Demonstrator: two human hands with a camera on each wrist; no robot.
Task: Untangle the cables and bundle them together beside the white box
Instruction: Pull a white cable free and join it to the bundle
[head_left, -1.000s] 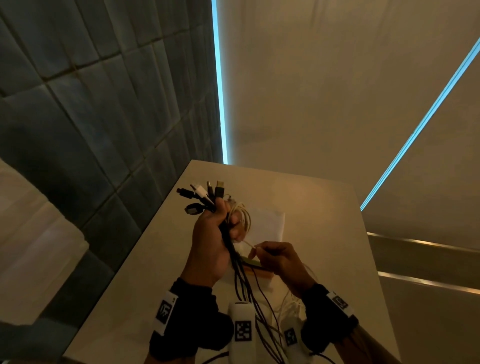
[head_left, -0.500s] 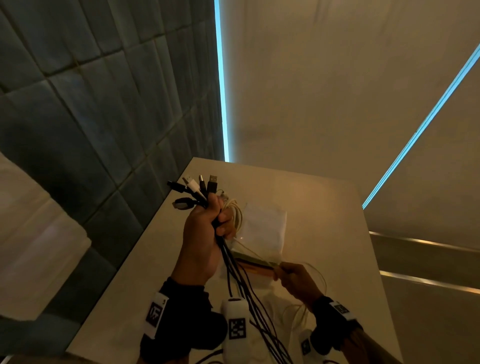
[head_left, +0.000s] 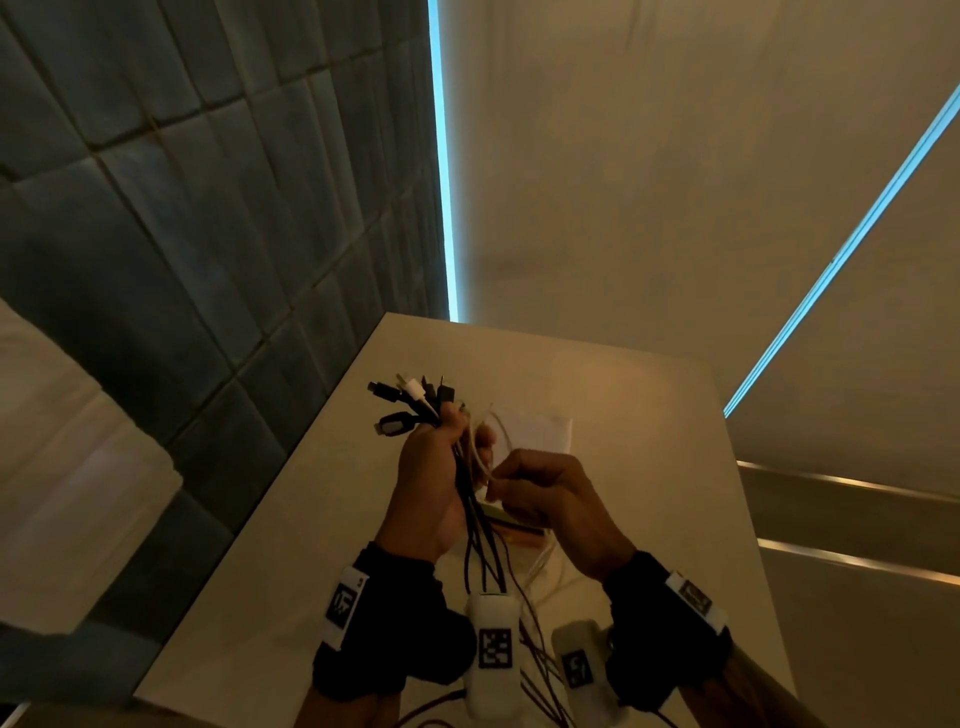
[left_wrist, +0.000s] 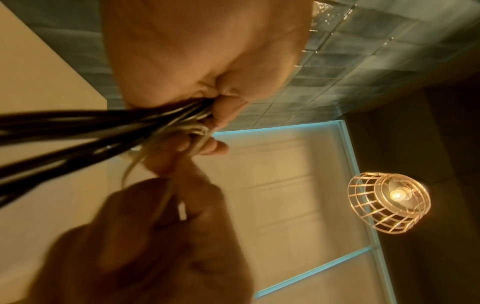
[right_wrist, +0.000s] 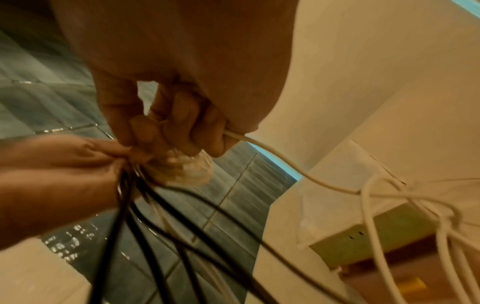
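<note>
My left hand (head_left: 434, 467) grips a bundle of black and white cables (head_left: 475, 525) upright above the table, with several plugs (head_left: 410, 400) fanning out over the fist. The cable tails hang down toward my wrists. My right hand (head_left: 524, 486) is right beside the left and pinches a thin white cable (right_wrist: 293, 166) against the bundle. In the left wrist view the black cables (left_wrist: 85, 131) run out of the closed fist (left_wrist: 207, 92). The white box (head_left: 540, 434) lies flat on the table just behind both hands, mostly hidden by them.
The beige table (head_left: 623, 415) ends at a dark tiled wall (head_left: 208, 234) on the left and drops off on the right. Loose white cables (right_wrist: 376, 205) trail across a green and yellow object (right_wrist: 376, 240) next to the box. A wire-cage lamp (left_wrist: 389, 202) hangs overhead.
My right hand pulled a white cable down and to the right, then came back up to the bundle. The left hand kept its grip on the cables and stayed raised.
</note>
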